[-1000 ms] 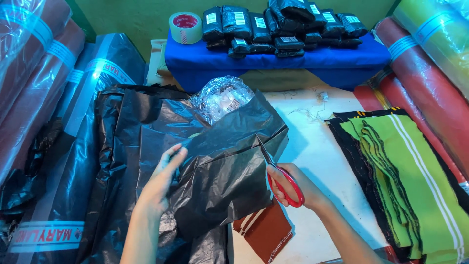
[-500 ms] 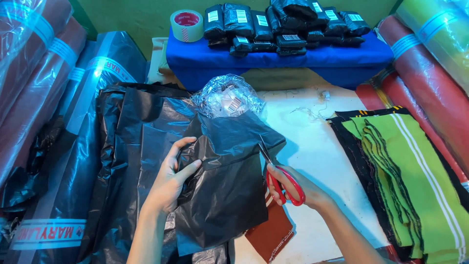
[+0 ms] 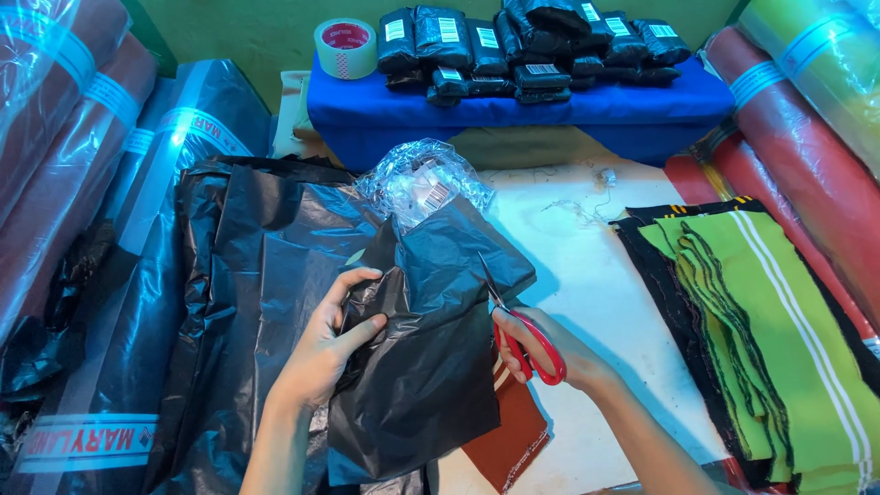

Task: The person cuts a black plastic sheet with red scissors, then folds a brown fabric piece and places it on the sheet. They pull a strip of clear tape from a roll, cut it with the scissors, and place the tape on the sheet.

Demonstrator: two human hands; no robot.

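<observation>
Two forearms and two hands are visible, entering from the lower edge of the head view. The left hand (image 3: 325, 353) and the right hand (image 3: 550, 348) are bare; no gloves are worn. No sleeves are seen on either forearm up to the frame edge. No rings, watches or wristbands are discernible. The fingernails are kept short and unpainted where visible.

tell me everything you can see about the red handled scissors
The red-handled scissors have red plastic loop handles and thin dark metal blades. The right hand grips them with fingers through the loops. The blades point up and away, close together, with the tip at the right edge of the crumpled black plastic sheet that the left hand holds.
</observation>
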